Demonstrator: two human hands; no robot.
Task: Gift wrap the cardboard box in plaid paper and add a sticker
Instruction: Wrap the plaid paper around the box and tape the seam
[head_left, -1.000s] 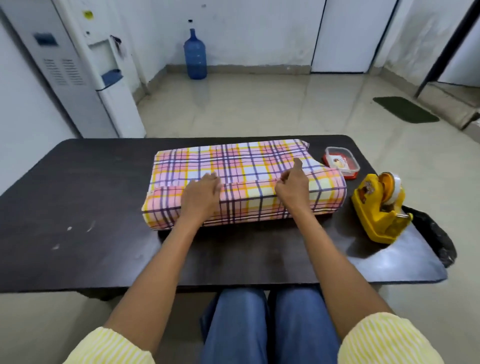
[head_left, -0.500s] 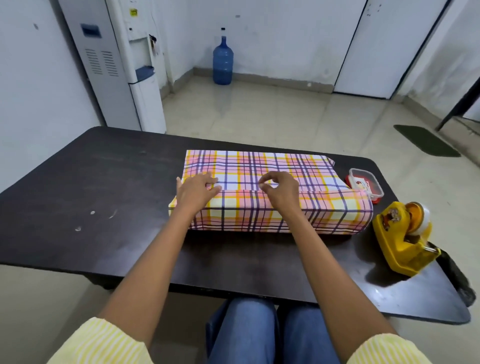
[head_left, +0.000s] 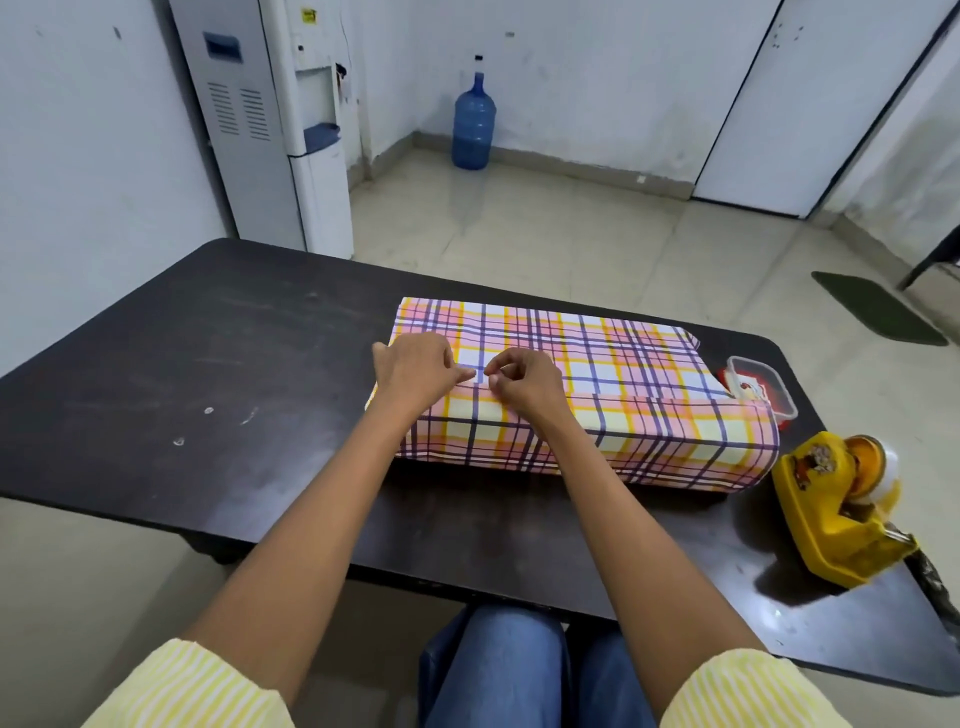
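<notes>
Both curled, my left hand (head_left: 415, 371) and right hand (head_left: 524, 382) pinch the pink-and-yellow plaid paper (head_left: 623, 353) at its overlap — so it lies tight.

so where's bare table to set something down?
Widest free patch: table left of the wrapped box. A narrower strip runs between box and near edge, crossed by both forearms. Right end is crowded: tape dispenser and lidded container beside the box. On top, left hand and right hand pinch its paper.
</notes>
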